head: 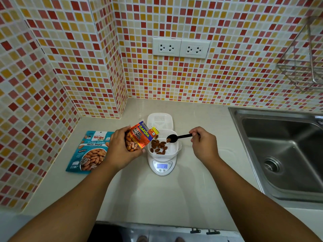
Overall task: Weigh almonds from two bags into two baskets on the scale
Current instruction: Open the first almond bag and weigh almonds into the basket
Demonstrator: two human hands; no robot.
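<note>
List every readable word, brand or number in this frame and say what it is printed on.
"GARDEN", "ALTED MONDS" (partly covered): orange bag held by the left hand.
"Roasted Almonds": teal bag lying on the counter; its brand logo and small print are unreadable.
"13": scale display.

Your left hand (120,149) grips the orange almond bag (139,137), tilted with its open mouth toward the white basket (174,151) on the scale (162,167). Your right hand (203,142) pinches the handle of a black spoon (178,137), its bowl over the basket's far rim. Loose almonds (158,145) lie in the basket. A second white basket (160,120) sits behind the scale. The teal almond bag (89,151) lies flat near the worktop's left edge; the sink (286,154) occupies its right side.
</note>
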